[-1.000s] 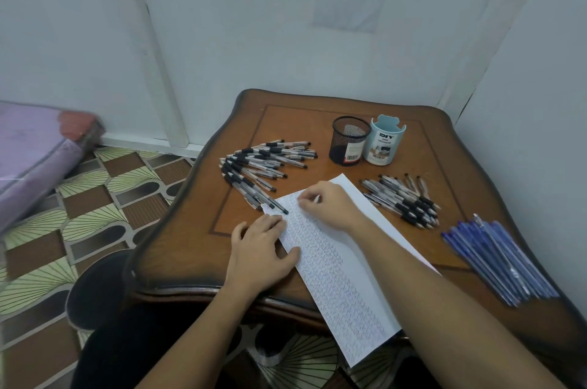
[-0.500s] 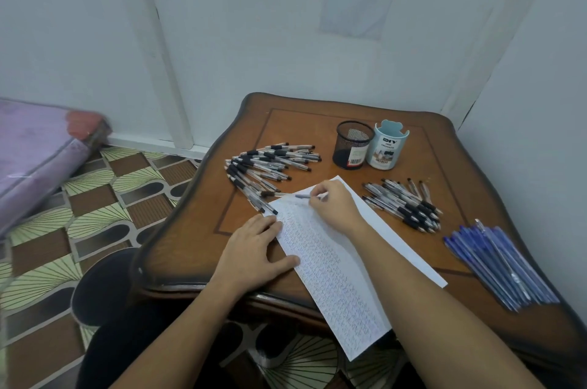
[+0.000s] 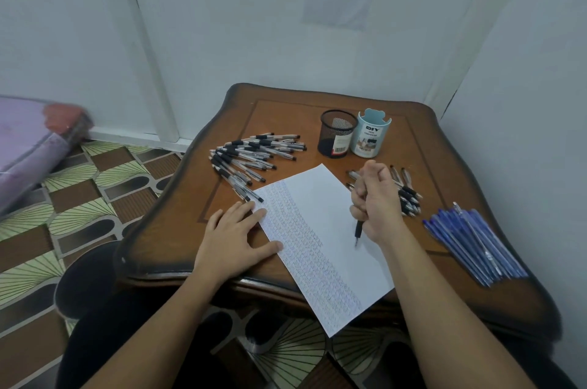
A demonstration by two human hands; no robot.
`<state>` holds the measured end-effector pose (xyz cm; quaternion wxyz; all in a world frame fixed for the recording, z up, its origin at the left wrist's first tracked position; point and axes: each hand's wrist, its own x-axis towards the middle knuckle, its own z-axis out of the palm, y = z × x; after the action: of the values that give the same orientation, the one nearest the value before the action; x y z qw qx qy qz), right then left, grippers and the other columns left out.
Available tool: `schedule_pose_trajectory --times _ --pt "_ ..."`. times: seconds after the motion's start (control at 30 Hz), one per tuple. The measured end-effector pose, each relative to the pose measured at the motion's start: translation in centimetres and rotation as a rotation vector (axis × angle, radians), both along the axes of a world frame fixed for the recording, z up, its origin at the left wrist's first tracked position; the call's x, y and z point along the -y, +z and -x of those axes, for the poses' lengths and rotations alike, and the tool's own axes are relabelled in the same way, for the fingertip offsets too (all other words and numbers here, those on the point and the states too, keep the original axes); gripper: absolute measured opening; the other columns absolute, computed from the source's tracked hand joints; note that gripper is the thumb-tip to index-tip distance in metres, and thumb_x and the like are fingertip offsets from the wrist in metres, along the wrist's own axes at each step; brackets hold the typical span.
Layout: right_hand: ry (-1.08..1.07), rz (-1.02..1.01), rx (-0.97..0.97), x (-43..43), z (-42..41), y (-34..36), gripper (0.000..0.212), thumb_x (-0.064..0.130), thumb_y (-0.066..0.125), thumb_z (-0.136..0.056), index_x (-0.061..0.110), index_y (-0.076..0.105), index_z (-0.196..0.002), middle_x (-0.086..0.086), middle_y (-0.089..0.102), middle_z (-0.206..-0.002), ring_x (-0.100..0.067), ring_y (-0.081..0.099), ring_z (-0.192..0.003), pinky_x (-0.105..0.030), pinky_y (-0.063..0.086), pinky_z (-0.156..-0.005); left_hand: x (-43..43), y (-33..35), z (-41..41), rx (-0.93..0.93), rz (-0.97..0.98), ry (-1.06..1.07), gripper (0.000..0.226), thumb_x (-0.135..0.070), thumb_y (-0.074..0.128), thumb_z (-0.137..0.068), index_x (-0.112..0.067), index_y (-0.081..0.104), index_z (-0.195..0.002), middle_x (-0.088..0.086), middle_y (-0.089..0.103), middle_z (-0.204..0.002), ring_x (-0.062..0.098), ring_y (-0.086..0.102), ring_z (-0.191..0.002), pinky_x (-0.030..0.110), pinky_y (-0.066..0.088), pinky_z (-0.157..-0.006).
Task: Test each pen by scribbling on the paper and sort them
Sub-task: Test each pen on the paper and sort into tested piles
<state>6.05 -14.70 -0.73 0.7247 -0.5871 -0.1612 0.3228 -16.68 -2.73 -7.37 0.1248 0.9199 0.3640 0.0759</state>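
Pen number next is being tested now. It sits in the right hand, with the fingers curled tight round it like a fist. Its tip points down at the white part of the paper; I cannot tell if it touches. The left hand lies flat, fingers straight, on the paper's left edge and holds nothing. Next, I think, the tip must press down and scribble a little. Then the pen goes to a pile: the black pens on the left, or the small pile behind the right hand.
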Motion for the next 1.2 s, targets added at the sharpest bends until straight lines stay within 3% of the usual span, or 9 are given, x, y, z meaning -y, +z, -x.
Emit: schedule_pose_trajectory --times 0.17,0.23,0.33,0.47,0.57,0.7,0.8,0.93,1.2 --pt "-0.006 -0.030 0.007 0.8 0.6 -0.9 0.031 0.036 0.050 -0.101 0.010 0.058 -0.087 0.000 0.039 -0.051 -0.014 0.036 -0.047 -0.026 0.033 -0.047 0.1 0.0 0.1 -0.002 0.003 -0.007 0.108 -0.098 0.007 -0.059 -0.041 0.034 -0.147 -0.015 0.022 -0.159 0.007 0.009 -0.148 0.035 -0.002 -0.118" --pt "0.026 -0.031 -0.053 1.0 0.6 -1.5 0.054 0.043 0.032 -0.106 0.007 0.068 -0.089 -0.004 0.053 -0.060 -0.016 0.050 -0.060 -0.030 0.042 -0.063 0.1 0.1 0.1 -0.003 0.007 -0.005 0.102 -0.095 0.013 -0.063 -0.041 0.034 -0.146 -0.014 0.022 -0.159 0.007 0.009 -0.148 0.035 -0.002 -0.118" --pt "0.048 -0.002 -0.103 1.7 0.6 -2.5 0.077 0.058 0.020 -0.102 0.009 0.075 -0.083 -0.007 0.052 -0.059 -0.017 0.046 -0.056 -0.030 0.037 -0.058 0.1 0.0 0.1 -0.006 0.003 -0.004 0.097 -0.093 0.017 -0.065 -0.042 0.034 -0.146 -0.015 0.022 -0.159 0.007 0.009 -0.147 0.035 -0.002 -0.118" --pt "0.146 0.097 -0.010 2.7 1.1 -3.3 0.051 0.045 0.041 -0.099 0.004 0.070 -0.102 -0.015 0.074 -0.085 -0.023 0.069 -0.073 -0.027 0.048 -0.057 0.2 0.1 0.2 0.020 0.006 0.001 0.096 -0.091 0.020 -0.065 -0.041 0.037 -0.145 -0.014 0.025 -0.158 0.007 0.012 -0.147 0.035 0.000 -0.118" --pt "0.150 0.121 0.134 3.1 1.4 -4.3 0.020 0.030 0.067 -0.086 0.012 0.062 -0.080 -0.006 0.062 -0.062 -0.019 0.049 -0.054 -0.027 0.037 -0.048 0.2 0.0 0.2 0.030 0.009 -0.001 0.095 -0.091 0.022 -0.066 -0.040 0.038 -0.145 -0.014 0.026 -0.157 0.007 0.013 -0.147 0.035 0.001 -0.118" --pt "0.232 0.234 0.287 2.9 2.1 -4.6 0.018 0.025 0.059 -0.098 0.012 0.064 -0.086 -0.002 0.066 -0.066 -0.009 0.053 -0.052 -0.020 0.037 -0.046 0.1 -0.1 0.2 0.040 0.020 0.003 0.096 -0.092 0.024 -0.065 -0.039 0.039 -0.144 -0.014 0.027 -0.157 0.007 0.014 -0.147 0.036 0.001 -0.119" --pt "0.329 0.252 0.349 3.1 2.3 -4.9 0.018 0.037 0.071 -0.088 0.021 0.071 -0.081 -0.001 0.073 -0.081 -0.011 0.067 -0.071 -0.029 0.050 -0.064 0.1 -0.2 0.2 0.049 0.018 0.004 0.096 -0.092 0.024 -0.065 -0.039 0.041 -0.143 -0.014 0.029 -0.156 0.007 0.015 -0.146 0.036 0.002 -0.119" --pt "0.229 0.308 0.427 3.2 2.1 -5.7 0.034 0.027 0.079 -0.084 0.025 0.059 -0.057 0.004 0.063 -0.059 -0.021 0.063 -0.069 -0.038 0.047 -0.065 -0.1 -0.3 0.2 0.057 0.014 0.004 0.096 -0.092 0.025 -0.065 -0.039 0.042 -0.143 -0.014 0.030 -0.156 0.007 0.016 -0.146 0.036 0.003 -0.119" --pt "0.208 0.332 0.484 2.8 2.4 -5.6 0.039 0.011 0.071 -0.083 0.019 0.050 -0.051 0.003 0.049 -0.052 -0.016 0.052 -0.061 -0.036 0.044 -0.061 -0.1 -0.3 0.2 0.049 0.028 0.005 0.098 -0.094 0.024 -0.063 -0.040 0.041 -0.143 -0.014 0.030 -0.156 0.007 0.016 -0.146 0.036 0.002 -0.119"
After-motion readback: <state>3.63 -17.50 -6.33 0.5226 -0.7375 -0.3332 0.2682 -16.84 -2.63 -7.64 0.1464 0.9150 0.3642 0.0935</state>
